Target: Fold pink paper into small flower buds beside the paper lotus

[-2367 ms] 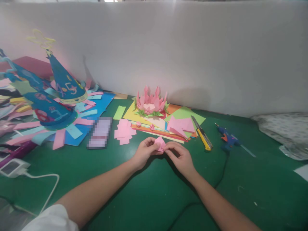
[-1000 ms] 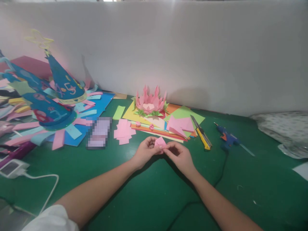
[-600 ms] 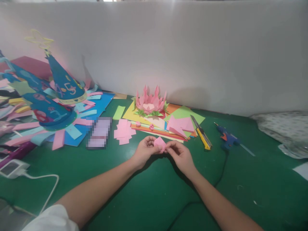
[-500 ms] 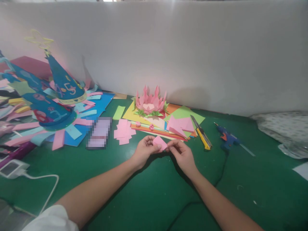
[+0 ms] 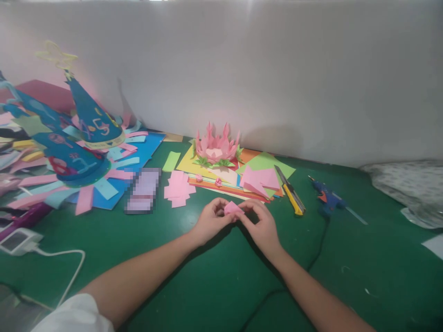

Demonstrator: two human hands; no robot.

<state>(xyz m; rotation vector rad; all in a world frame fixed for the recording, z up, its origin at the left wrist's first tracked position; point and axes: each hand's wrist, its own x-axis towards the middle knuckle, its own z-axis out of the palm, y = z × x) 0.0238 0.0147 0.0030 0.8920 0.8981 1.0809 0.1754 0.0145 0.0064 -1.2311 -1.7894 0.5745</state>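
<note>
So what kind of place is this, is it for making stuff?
Probably a paper-craft table. The left hand and right hand pinch a pink paper piece; behind them sit a paper lotus, coloured sheets and a glue gun.

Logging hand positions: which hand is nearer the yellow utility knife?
Right. The right hand is just left of the yellow utility knife; the left hand lies farther left, beyond the pink folded paper both pinch.

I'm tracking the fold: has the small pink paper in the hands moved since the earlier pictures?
Yes, slightly: the pink paper sits lower and flatter, a touch farther from the coloured sheet stack.
</note>
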